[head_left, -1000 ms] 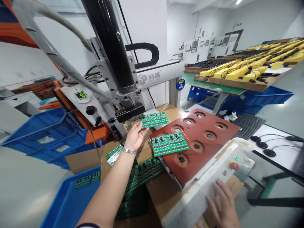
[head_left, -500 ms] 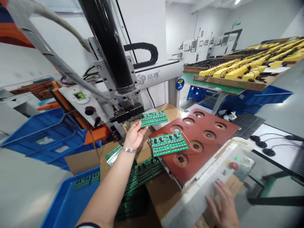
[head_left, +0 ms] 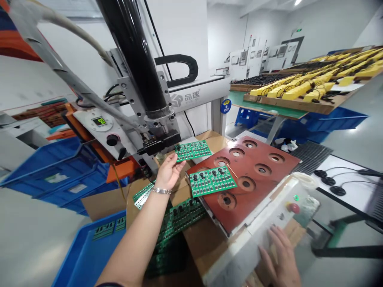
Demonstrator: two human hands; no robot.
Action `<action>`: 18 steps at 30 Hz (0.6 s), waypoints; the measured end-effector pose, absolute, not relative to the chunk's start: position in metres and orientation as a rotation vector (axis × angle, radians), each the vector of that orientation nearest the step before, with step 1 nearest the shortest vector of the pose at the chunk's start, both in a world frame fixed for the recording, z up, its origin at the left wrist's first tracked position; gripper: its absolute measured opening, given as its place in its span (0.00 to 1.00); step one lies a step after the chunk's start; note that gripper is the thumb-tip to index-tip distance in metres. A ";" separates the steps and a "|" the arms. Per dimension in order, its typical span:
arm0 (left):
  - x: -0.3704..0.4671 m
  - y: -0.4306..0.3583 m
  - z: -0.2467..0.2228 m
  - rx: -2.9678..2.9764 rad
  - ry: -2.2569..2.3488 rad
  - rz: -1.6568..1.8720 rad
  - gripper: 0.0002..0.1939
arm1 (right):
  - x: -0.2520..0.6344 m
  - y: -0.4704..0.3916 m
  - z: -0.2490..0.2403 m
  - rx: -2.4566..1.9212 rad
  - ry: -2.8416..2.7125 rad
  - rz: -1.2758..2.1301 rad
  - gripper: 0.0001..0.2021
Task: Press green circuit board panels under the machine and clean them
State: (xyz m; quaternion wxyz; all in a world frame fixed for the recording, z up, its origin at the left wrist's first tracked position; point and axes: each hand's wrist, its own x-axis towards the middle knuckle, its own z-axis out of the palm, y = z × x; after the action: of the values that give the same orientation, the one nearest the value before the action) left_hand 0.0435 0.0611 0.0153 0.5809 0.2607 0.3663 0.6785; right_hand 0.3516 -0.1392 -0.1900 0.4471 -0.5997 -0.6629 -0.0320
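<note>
My left hand (head_left: 170, 172) pinches the near left corner of a green circuit board (head_left: 194, 150) below the black nozzle block (head_left: 160, 142) of the machine. A second circuit board (head_left: 212, 181) lies on the left edge of a reddish-brown plate (head_left: 254, 157) with several round recesses. Beside that board rests a thin wooden stick (head_left: 232, 171). My right hand (head_left: 281, 255) lies with fingers apart on the front of the white control box (head_left: 242, 255), below a red button (head_left: 294, 208) and a lit green one (head_left: 296, 197). It holds nothing that I can see.
More circuit boards (head_left: 182, 217) lie below my left forearm. A blue bin (head_left: 80, 251) with boards stands at the lower left, stacked blue bins (head_left: 50, 167) behind it. At right, a table bears black cables (head_left: 338, 190). Yellow blocks (head_left: 295, 92) fill trays farther back.
Hardly anything differs. The whole view has shifted very slightly; my left hand keeps the board in about the same place and my right hand stays at the control box.
</note>
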 end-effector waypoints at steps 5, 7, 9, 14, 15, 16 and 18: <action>0.045 0.062 0.018 0.597 0.862 1.598 0.12 | 0.351 -0.140 -0.189 -1.498 -1.631 -0.084 0.24; 0.046 0.062 0.018 0.594 0.860 1.602 0.12 | 0.350 -0.140 -0.189 -1.506 -1.625 -0.084 0.24; 0.046 0.063 0.019 0.590 0.858 1.609 0.12 | 0.350 -0.140 -0.190 -1.513 -1.620 -0.082 0.25; 0.044 0.064 0.016 0.574 0.856 1.631 0.08 | 0.350 -0.141 -0.194 -1.518 -1.613 -0.073 0.25; 0.043 0.064 0.015 0.571 0.859 1.635 0.09 | 0.350 -0.141 -0.195 -1.516 -1.613 -0.071 0.25; 0.042 0.064 0.014 0.569 0.863 1.636 0.09 | 0.350 -0.141 -0.195 -1.514 -1.613 -0.072 0.25; 0.040 0.063 0.012 0.566 0.871 1.634 0.11 | 0.350 -0.141 -0.196 -1.511 -1.612 -0.074 0.25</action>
State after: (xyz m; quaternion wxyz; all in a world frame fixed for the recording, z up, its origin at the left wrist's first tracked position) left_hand 0.0403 0.0627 0.0121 0.5669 0.2407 0.3705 0.6953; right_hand 0.3500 -0.1406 -0.1959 0.4488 -0.6110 -0.6514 -0.0301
